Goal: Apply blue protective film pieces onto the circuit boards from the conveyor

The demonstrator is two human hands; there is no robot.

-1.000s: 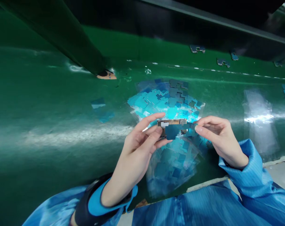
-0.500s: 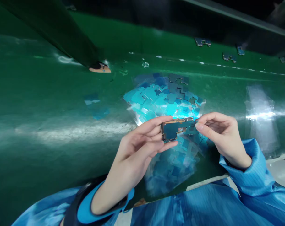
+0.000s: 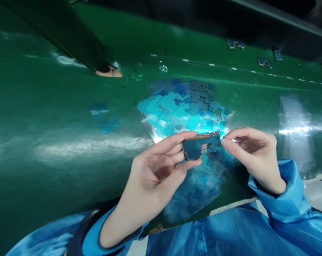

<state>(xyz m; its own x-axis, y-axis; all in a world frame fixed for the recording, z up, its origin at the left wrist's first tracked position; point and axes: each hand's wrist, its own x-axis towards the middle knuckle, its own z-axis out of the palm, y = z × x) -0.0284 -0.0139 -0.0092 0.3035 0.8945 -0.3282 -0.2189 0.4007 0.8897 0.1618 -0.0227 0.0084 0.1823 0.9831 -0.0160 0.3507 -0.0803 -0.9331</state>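
The left hand (image 3: 155, 174) is partly curled, palm up, with its fingers spread along the upper and lower edges of a small, notched circuit board with brass-coloured edging (image 3: 203, 136), holding it above the sheets on the table. Its thumb, which lay across the board's face a second ago and near its lower left corner in the last frame, is now drawn back and down, clear of the face.

The thin dark blue film piece (image 3: 193, 148) now lies over most of that face; a second ago it left the upper strip and left end bare. The board also slopes more, its right end higher than its left.

The right hand (image 3: 254, 151) has thumb and forefinger nearly closed in a pinch on the film's right end, just beside the board's right end, much as before; its other fingers are curled in.

Beneath the board, the overlapping bright blue cut film pieces on clear sheets (image 3: 166, 112) remain spread over the glossy green tabletop (image 3: 54, 185). The small blue-faced circuit boards near the far edge (image 3: 265, 63) sit higher and further right in view, as the camera's view has shifted.
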